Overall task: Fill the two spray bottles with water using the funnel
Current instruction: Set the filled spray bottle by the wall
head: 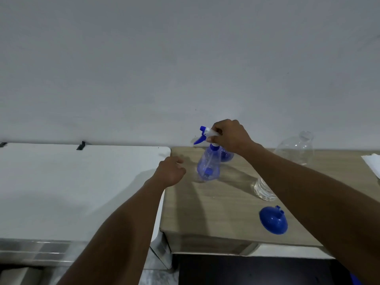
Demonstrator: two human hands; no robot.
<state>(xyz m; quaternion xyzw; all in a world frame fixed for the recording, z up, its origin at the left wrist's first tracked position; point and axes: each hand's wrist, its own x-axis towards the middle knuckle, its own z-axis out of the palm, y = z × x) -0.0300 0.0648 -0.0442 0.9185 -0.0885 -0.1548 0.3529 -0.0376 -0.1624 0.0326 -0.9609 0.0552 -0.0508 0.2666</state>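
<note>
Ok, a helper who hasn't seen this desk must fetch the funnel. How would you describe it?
Look at the wooden desk to the right of the white table. Near its front edge, right of centre, lies the funnel, mouth down. It is solid blue, unlike the clear bottle behind it.

The sprayer head of a blue spray bottle (pixel 207 165) on the wooden table (pixel 216 202) is gripped by the right hand (pixel 230 136). The left hand (pixel 170 171) is held loosely curled left of the bottle, a second bottle (pixel 227 156) is seen behind it, and a blue funnel (pixel 273 220) lies nearer and to its right.
</note>
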